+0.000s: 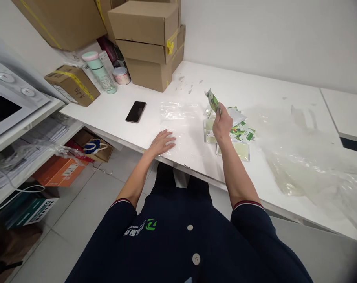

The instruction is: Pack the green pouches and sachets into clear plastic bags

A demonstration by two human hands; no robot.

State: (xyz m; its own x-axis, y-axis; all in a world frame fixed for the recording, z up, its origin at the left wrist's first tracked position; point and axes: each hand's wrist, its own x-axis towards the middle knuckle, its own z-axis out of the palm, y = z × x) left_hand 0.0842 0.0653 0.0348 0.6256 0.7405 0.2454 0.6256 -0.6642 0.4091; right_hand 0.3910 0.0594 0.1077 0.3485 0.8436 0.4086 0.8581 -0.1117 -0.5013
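Observation:
A small green printed packet (213, 100) is gripped between the thumb and fingers of my right hand (222, 124), raised over a loose pile of similar packets (244, 132). Pale yellow-green packets (240, 151) lie at the near side of that pile, partly hidden by my right wrist. My left hand (163, 142) rests with fingers spread near the table's front edge. It touches the left side of a clear plastic bag (181, 127) that lies flat on the white table.
Large crumpled clear plastic (310, 165) covers the right of the table (196, 76). A black phone (136, 111) lies at left. Behind it stand a mint-green flask (100, 72), a round tub (121, 75) and stacked cardboard boxes (145, 47). A microwave (13, 94) sits far left.

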